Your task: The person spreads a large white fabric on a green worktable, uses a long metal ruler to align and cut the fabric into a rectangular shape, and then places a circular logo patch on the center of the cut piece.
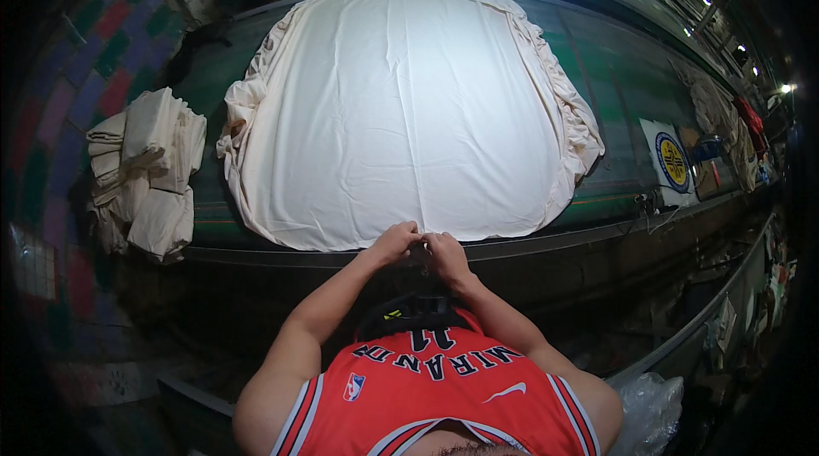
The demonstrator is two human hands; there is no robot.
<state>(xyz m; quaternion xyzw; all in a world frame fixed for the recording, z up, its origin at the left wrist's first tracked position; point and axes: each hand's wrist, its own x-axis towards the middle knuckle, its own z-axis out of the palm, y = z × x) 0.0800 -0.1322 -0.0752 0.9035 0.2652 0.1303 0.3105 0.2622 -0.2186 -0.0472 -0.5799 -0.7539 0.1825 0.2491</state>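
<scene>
A large off-white cloth [409, 115] lies spread over the green table, with gathered, ruffled edges on its left and right sides. A lengthwise crease runs down its middle. At the middle of its near edge my left hand [396, 243] and my right hand [445, 255] meet, almost touching. Both are closed, the fingertips pinched at the cloth's edge. What lies between the fingertips is mostly hidden. Something small and pale hangs just below them, too small to name.
Folded cream cloth [149, 166] is piled at the table's left end. On the right, a white sheet with a round blue-and-yellow emblem [672, 162] lies on the green table [597, 72], near more bunched fabric [721, 106]. Clear plastic [647, 405] sits at the lower right.
</scene>
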